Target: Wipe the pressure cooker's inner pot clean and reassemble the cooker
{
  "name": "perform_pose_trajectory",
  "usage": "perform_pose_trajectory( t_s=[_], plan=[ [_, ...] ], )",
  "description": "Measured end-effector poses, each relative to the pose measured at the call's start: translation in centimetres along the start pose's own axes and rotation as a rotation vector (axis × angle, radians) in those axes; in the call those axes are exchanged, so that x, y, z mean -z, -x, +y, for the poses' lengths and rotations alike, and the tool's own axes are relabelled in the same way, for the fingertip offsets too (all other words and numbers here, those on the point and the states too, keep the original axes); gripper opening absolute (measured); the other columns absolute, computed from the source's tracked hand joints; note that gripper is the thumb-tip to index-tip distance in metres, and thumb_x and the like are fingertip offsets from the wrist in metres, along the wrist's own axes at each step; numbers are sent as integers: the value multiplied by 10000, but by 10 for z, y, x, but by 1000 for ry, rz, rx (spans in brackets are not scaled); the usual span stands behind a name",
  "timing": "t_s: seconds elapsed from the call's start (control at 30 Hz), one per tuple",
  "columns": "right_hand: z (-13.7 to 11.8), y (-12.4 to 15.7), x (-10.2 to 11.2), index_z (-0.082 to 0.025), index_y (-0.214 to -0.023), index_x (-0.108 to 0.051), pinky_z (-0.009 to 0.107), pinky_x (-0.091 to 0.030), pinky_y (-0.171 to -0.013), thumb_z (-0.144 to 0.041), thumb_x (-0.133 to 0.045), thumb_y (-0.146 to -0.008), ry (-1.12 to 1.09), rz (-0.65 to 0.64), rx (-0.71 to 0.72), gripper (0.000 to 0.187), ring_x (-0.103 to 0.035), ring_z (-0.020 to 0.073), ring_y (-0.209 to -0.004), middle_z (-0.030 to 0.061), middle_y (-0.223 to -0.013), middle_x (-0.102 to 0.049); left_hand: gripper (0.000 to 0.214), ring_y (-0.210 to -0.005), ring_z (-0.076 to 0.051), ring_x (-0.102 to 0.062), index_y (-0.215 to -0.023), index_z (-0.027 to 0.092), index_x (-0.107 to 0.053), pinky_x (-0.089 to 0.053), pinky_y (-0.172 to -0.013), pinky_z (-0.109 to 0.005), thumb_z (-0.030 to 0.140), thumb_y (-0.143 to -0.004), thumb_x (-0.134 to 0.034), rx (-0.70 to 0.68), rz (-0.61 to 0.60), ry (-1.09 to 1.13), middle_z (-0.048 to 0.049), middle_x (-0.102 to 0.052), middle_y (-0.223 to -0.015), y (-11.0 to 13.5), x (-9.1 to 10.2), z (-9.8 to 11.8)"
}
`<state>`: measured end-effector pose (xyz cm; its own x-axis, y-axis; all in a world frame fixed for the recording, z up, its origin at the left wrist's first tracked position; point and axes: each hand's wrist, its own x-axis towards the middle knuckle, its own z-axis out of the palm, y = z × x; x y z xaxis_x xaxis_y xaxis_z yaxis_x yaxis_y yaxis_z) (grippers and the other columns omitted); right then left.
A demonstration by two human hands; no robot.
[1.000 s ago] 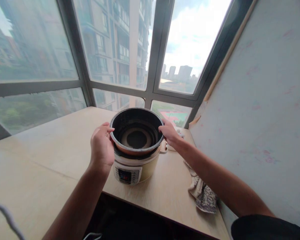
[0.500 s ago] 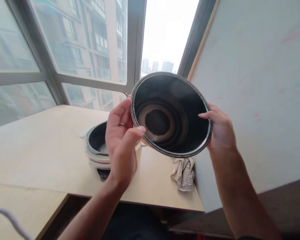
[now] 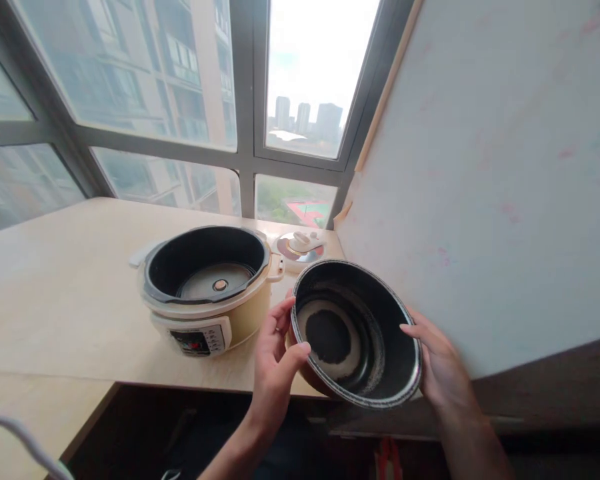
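Observation:
Between both hands is a black inner pot [image 3: 375, 320], tilted so that its inside faces me, with a worn pale ring around the dark middle of its base. My left hand [image 3: 277, 360] grips the left rim, thumb over the edge and fingers behind the wall. On the right rim my right hand [image 3: 437, 353] is closed, its thumb tip inside the pot. To the left stands an electric pressure cooker [image 3: 245, 320], uncovered, with a round metal piece visible at the bottom of its dark cavity and a control panel in front.
Behind the pot a round lid [image 3: 300, 248] lies on the pale wooden counter [image 3: 55, 287]. The wall [image 3: 505, 167] closes off the right side, windows the back. A white cable [image 3: 25, 440] curves at the lower left. The counter's front edge runs below the cooker.
Both hands have lowered the pot in view, bringing it nearer the front edge. The cooker and lid now show more fully, while the cloth on the counter is hidden behind the pot.

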<state>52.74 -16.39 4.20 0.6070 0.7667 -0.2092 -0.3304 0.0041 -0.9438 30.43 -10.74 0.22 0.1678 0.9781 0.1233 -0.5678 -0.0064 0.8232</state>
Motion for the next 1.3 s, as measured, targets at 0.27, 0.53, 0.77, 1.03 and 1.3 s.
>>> perform_pose_trajectory(
  t_s=[0.27,0.53,0.77,1.03,1.3],
  plan=[
    [45,-15,9,-226,-1045,-765,481,-593,-959,-265,-921,-446,-61,113,-193,621,-723,381,-1111,69,-997,-814,361,-1339,-366,-576,-1023,185,-709,-399,-1153,-509,228,-668,-763,155,155,-11,-148,-698,-1329,1,36,-31],
    [52,-25,-7,-244,-1170,-727,468,-618,-916,-307,-946,-457,-42,102,-234,749,-745,377,-1054,64,-1021,-814,610,-1333,-365,-596,-1277,191,-648,-434,-1141,-497,251,-693,-815,227,201,125,-177,-719,-1303,-20,47,-12],
    [53,-37,-13,-225,-1274,-672,482,-632,-864,-340,-962,-424,41,137,-241,905,-752,392,-1010,86,-1078,-805,699,-1361,-384,-571,-1361,179,-625,-386,-1186,-519,272,-700,-832,254,227,165,-192,-697,-1330,-23,53,-18],
    [53,-36,-17,-207,-1310,-668,514,-609,-919,-345,-944,-487,37,180,-219,879,-748,393,-1029,92,-1072,-804,602,-1382,-414,-543,-1239,177,-725,-347,-1213,-568,274,-655,-836,315,200,250,-179,-698,-1333,-38,58,-14],
    [53,-40,-31,-226,-1204,-749,518,-580,-978,-351,-931,-525,46,118,-177,714,-731,390,-1086,80,-1131,-794,519,-1415,-381,-516,-1207,170,-757,-309,-1252,-524,274,-700,-799,250,260,208,-156,-712,-1320,-42,52,-9]
  ],
)
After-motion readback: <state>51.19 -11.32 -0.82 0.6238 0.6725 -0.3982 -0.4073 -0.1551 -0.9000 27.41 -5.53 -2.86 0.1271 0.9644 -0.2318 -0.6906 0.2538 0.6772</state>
